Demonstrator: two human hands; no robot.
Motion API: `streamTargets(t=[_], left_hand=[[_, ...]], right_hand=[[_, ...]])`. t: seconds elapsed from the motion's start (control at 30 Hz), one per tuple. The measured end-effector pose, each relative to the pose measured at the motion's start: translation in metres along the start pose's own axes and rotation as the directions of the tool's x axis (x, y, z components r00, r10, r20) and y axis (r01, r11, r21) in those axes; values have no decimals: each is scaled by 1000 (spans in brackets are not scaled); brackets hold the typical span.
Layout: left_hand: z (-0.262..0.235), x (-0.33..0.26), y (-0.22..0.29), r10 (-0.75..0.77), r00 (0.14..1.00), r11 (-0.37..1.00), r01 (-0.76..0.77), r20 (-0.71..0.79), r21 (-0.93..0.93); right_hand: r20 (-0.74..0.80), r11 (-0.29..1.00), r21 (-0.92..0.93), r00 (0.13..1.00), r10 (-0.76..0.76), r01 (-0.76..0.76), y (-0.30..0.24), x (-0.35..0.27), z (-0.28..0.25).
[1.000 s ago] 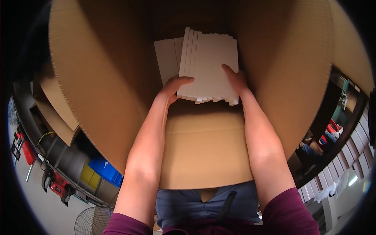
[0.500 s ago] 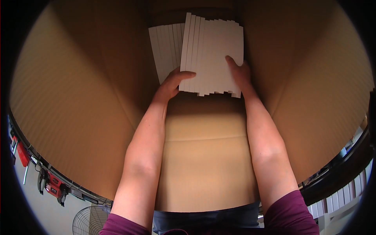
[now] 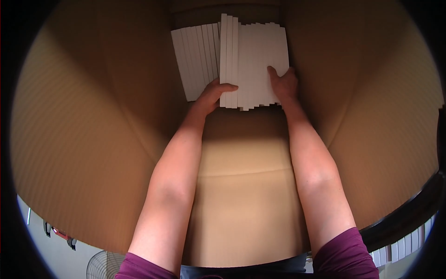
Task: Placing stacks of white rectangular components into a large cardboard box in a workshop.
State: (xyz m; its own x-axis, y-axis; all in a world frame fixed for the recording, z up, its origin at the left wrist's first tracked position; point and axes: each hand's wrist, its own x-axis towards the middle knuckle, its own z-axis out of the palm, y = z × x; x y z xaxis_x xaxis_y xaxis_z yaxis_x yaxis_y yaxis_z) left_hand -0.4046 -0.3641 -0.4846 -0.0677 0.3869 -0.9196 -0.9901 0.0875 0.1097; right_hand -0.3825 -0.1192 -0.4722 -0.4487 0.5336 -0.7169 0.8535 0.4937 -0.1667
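Deep inside a large cardboard box, my two hands grip a row of thin flat white boxes from both sides. My left hand presses its left side, with the thumb lying over the front edge. On the opposite side my right hand is wrapped round, thumb on top and fingers hidden beside the box wall. The ends of the row are uneven, and a few pieces at its left stick up higher. A second row of similar white boxes rests to the left, leaning slightly and partly behind the held row.
Tall cardboard box walls rise on both sides, and a creased near flap lies between my forearms. Outside are a wire fan guard at lower left and a row of white items at lower right.
The held row has shifted slightly right and squeezed narrower, its lower ends more even. My left hand moved right with it, and more of the second row shows.
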Motion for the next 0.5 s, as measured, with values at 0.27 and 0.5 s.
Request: streamTargets(t=[0.27, 0.5], left_hand=[[28, -14, 17, 5, 992, 995, 7, -124, 99], [39, -34, 27, 113, 973, 977, -72, -200, 203]], right_hand=[[-208, 995, -95, 977, -44, 24, -6, -8, 7], [-202, 995, 91, 979, -24, 43, -23, -33, -9]])
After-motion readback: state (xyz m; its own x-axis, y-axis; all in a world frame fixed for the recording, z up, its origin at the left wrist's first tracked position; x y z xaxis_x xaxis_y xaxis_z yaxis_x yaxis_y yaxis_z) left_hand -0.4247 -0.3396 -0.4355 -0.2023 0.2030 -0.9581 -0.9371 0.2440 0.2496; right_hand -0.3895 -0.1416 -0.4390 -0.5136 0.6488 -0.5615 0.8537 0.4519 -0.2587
